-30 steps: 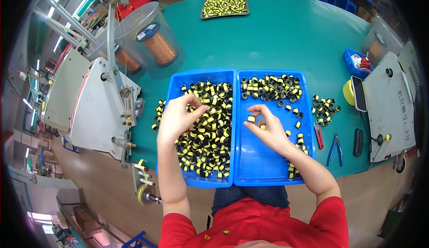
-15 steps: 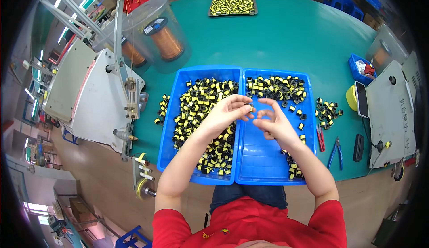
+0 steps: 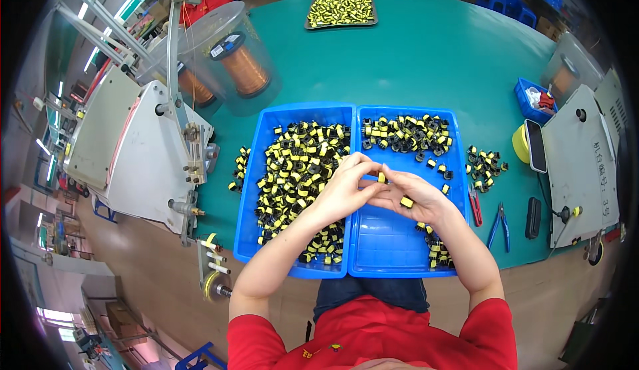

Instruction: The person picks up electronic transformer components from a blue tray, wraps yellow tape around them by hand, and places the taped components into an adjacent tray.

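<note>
My left hand [image 3: 347, 189] and my right hand [image 3: 421, 195] meet over the near part of the right blue bin [image 3: 386, 240]. Between their fingertips is a small yellow-taped coil [image 3: 382, 177], pinched by my left thumb and fingers, with right fingertips beside it. A second coil [image 3: 407, 202], yellow and black, lies in my right palm, its fingers partly curled. Below my left wrist, the left blue bin [image 3: 247, 220] is heaped with similar coils [image 3: 299, 163]. More coils [image 3: 407, 132] gather at the right bin's far end, and others [image 3: 439, 253] near its front right corner.
Loose coils [image 3: 484, 167] lie right of the bins, near red-handled pliers [image 3: 475, 207], blue-handled cutters [image 3: 499, 227] and a black case [image 3: 533, 219]. Winding machines [image 3: 150, 150] flank the table. Copper wire spools [image 3: 243, 67] stand far left; a tray of yellow parts [image 3: 341, 25] sits at the back.
My hands have come together and slightly lower. The right hand has turned palm up, and a coil now shows in its palm. The view has shifted slightly.
</note>
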`<move>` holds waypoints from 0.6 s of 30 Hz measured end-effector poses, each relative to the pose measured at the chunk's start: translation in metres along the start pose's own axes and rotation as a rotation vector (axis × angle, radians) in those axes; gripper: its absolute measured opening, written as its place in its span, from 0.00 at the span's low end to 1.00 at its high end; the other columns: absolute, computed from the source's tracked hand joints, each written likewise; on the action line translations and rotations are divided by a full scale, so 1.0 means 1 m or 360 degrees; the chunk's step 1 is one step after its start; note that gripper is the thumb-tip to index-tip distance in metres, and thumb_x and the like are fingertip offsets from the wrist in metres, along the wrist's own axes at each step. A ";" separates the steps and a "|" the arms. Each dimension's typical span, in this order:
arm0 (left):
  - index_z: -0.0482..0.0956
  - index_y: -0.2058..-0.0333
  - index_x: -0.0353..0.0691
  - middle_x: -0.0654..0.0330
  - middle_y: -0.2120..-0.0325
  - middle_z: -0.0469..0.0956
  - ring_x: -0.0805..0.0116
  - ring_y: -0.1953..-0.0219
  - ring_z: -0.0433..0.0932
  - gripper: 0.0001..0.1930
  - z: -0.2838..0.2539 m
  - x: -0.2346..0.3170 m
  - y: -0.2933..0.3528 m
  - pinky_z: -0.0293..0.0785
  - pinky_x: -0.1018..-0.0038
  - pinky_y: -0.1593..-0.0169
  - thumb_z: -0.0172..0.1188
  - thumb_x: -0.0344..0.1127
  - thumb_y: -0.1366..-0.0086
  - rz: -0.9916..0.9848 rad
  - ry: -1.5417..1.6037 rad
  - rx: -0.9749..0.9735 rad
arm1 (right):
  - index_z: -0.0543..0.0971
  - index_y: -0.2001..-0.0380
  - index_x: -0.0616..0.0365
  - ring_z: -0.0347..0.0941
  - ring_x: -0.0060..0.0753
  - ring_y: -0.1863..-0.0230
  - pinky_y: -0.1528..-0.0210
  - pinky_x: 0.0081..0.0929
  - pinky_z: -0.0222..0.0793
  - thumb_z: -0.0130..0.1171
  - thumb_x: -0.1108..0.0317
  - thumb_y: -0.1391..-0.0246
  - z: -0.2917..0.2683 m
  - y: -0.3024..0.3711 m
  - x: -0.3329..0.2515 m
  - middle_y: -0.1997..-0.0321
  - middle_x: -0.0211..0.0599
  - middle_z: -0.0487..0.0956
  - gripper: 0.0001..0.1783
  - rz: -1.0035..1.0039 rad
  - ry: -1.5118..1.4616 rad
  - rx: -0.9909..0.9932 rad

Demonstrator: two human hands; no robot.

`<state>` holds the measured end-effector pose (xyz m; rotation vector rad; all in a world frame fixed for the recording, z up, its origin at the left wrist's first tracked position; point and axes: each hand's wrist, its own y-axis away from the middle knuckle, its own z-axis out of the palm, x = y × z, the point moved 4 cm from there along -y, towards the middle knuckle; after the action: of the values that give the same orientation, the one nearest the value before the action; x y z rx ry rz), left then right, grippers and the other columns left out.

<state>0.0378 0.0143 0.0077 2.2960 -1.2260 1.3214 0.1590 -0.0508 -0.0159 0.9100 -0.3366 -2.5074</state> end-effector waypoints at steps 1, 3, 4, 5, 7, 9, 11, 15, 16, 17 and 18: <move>0.76 0.60 0.37 0.56 0.64 0.71 0.63 0.60 0.73 0.15 -0.001 0.002 -0.001 0.70 0.72 0.57 0.63 0.35 0.46 0.0001 0.0001 -0.0001 | 0.61 0.44 0.65 0.70 0.44 0.47 0.49 0.40 0.73 0.49 0.58 0.40 -0.002 -0.001 -0.001 0.46 0.52 0.68 0.27 -0.0001 0.0000 0.0001; 0.75 0.60 0.37 0.56 0.63 0.73 0.64 0.60 0.74 0.15 -0.008 0.006 -0.005 0.70 0.73 0.57 0.64 0.34 0.46 -0.0100 0.0067 0.0060 | 0.62 0.45 0.63 0.70 0.45 0.47 0.53 0.37 0.75 0.49 0.53 0.41 -0.015 -0.004 -0.002 0.45 0.54 0.68 0.29 0.0053 -0.0090 0.0187; 0.74 0.59 0.37 0.61 0.65 0.75 0.71 0.65 0.73 0.15 -0.010 0.000 -0.004 0.69 0.77 0.61 0.63 0.34 0.45 0.0018 0.0077 0.0168 | 0.64 0.48 0.63 0.71 0.47 0.51 0.59 0.33 0.76 0.49 0.54 0.41 -0.021 -0.003 -0.003 0.50 0.52 0.70 0.25 0.0058 -0.0114 0.0247; 0.74 0.59 0.37 0.61 0.65 0.75 0.71 0.65 0.73 0.15 -0.010 0.001 -0.006 0.69 0.77 0.61 0.63 0.34 0.45 0.0023 0.0081 0.0164 | 0.64 0.48 0.63 0.71 0.47 0.51 0.59 0.33 0.76 0.49 0.54 0.41 -0.037 -0.005 -0.003 0.50 0.52 0.70 0.25 0.0053 -0.0115 0.0253; 0.74 0.57 0.37 0.65 0.68 0.75 0.79 0.68 0.71 0.16 -0.010 -0.004 -0.007 0.68 0.82 0.63 0.63 0.34 0.44 -0.0356 0.0533 0.0115 | 0.66 0.52 0.65 0.71 0.47 0.55 0.59 0.33 0.75 0.47 0.61 0.42 -0.052 -0.011 -0.001 0.56 0.49 0.69 0.20 0.0044 -0.0555 0.0192; 0.73 0.54 0.37 0.69 0.72 0.72 0.83 0.72 0.67 0.17 -0.012 -0.007 -0.006 0.64 0.85 0.68 0.61 0.36 0.41 -0.0423 0.0685 0.0095 | 0.66 0.55 0.66 0.68 0.47 0.58 0.54 0.36 0.73 0.45 0.66 0.45 -0.042 -0.009 -0.001 0.60 0.46 0.68 0.17 0.0017 -0.0675 0.0313; 0.71 0.50 0.35 0.69 0.75 0.70 0.82 0.73 0.65 0.19 -0.007 -0.014 -0.003 0.59 0.85 0.72 0.57 0.38 0.38 -0.0691 0.1487 -0.0148 | 0.66 0.52 0.66 0.67 0.47 0.50 0.50 0.37 0.70 0.45 0.66 0.44 -0.033 -0.009 -0.001 0.57 0.46 0.68 0.19 -0.0042 -0.0628 0.0335; 0.69 0.47 0.35 0.66 0.72 0.71 0.81 0.73 0.64 0.22 -0.005 -0.013 -0.004 0.55 0.84 0.74 0.53 0.41 0.35 -0.0661 0.1729 -0.0283 | 0.64 0.48 0.66 0.67 0.46 0.47 0.47 0.36 0.68 0.43 0.68 0.42 -0.026 -0.009 0.000 0.52 0.47 0.68 0.20 -0.0224 -0.0250 0.0191; 0.69 0.47 0.35 0.66 0.72 0.71 0.81 0.73 0.64 0.22 -0.005 -0.013 -0.004 0.55 0.84 0.74 0.53 0.41 0.35 -0.0662 0.1730 -0.0279 | 0.64 0.47 0.64 0.68 0.45 0.47 0.47 0.35 0.68 0.44 0.68 0.41 -0.017 -0.005 -0.005 0.51 0.47 0.69 0.20 -0.0329 -0.0060 0.0207; 0.68 0.47 0.35 0.65 0.69 0.71 0.80 0.72 0.64 0.22 -0.005 -0.011 -0.004 0.56 0.84 0.73 0.53 0.41 0.35 -0.0666 0.1740 -0.0270 | 0.63 0.45 0.63 0.70 0.44 0.47 0.46 0.34 0.67 0.44 0.69 0.41 -0.010 -0.001 -0.010 0.50 0.47 0.70 0.21 -0.0436 0.0129 0.0223; 0.68 0.46 0.35 0.64 0.67 0.72 0.80 0.72 0.65 0.22 -0.006 -0.010 -0.004 0.58 0.84 0.72 0.52 0.41 0.35 -0.0670 0.1749 -0.0260 | 0.63 0.45 0.63 0.70 0.44 0.47 0.46 0.34 0.67 0.44 0.69 0.41 -0.003 0.001 -0.010 0.50 0.47 0.70 0.21 -0.0435 0.0129 0.0223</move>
<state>0.0347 0.0256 0.0034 1.2053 -0.4139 1.7828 0.1679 -0.0466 -0.0125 1.1800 -0.3889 -2.7100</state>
